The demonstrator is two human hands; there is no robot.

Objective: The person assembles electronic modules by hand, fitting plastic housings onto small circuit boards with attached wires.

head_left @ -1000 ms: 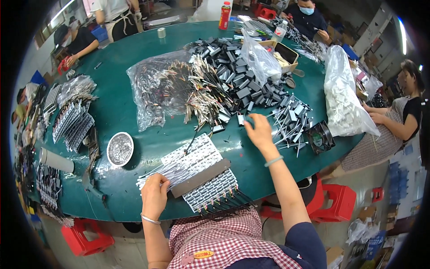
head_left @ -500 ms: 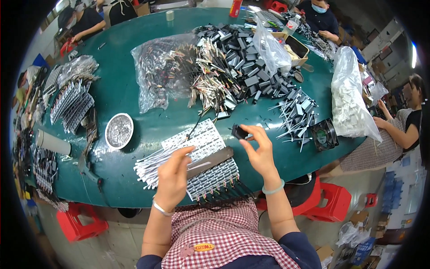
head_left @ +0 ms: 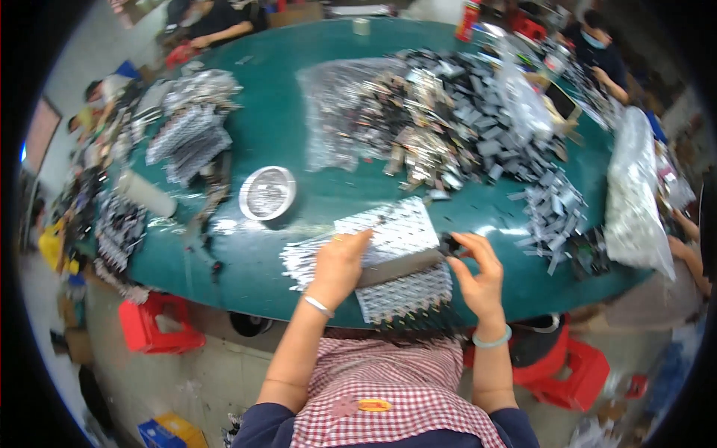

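My right hand (head_left: 482, 280) pinches a small black plastic case (head_left: 448, 244) between thumb and fingers, just past the right end of a dark flat bar (head_left: 403, 266). The bar lies across light sheets (head_left: 399, 224) printed with a repeated pattern. My left hand (head_left: 340, 263) rests over the left part of these sheets with its fingers drawn together; motion blur hides what they hold. Thin white strips (head_left: 299, 263) stick out to the left beneath this hand. Along the near edge of the lower sheet (head_left: 407, 297), dark wires (head_left: 418, 322) hang toward my apron.
A white bowl (head_left: 267, 193) stands left of the sheets. Beyond lie a pile of black cases (head_left: 489, 123), bundled wires (head_left: 422, 142) and a clear bag (head_left: 328, 119). Loose pale strips (head_left: 553, 213) and a bag of white parts (head_left: 638, 198) are at the right. Other people sit around the table.
The view has swung, so the table appears farther right. My left hand's fingers have closed together, and my right hand has brought the black case closer to the bar's end.
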